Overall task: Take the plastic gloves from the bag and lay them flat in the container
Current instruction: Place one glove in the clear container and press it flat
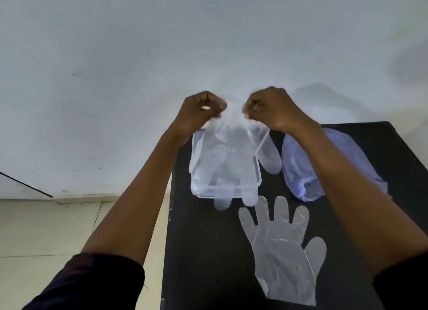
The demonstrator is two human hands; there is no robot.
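Observation:
A clear plastic glove (229,161) hangs in the air by its cuff, fingers pointing down toward me. My left hand (201,108) pinches the cuff's left corner and my right hand (268,106) pinches its right corner. Under the hanging glove sits a clear rectangular container (196,189) on the black table (199,252); what lies inside it is hard to tell through the plastic. A second clear glove (282,249) lies flat on the table near me, fingers pointing away. A crumpled bluish plastic bag (301,171) lies right of the container, partly hidden by my right forearm.
The black table stands against a pale wall (139,55). Its left edge runs beside a light tiled floor (46,228). My two forearms reach across the table's near half.

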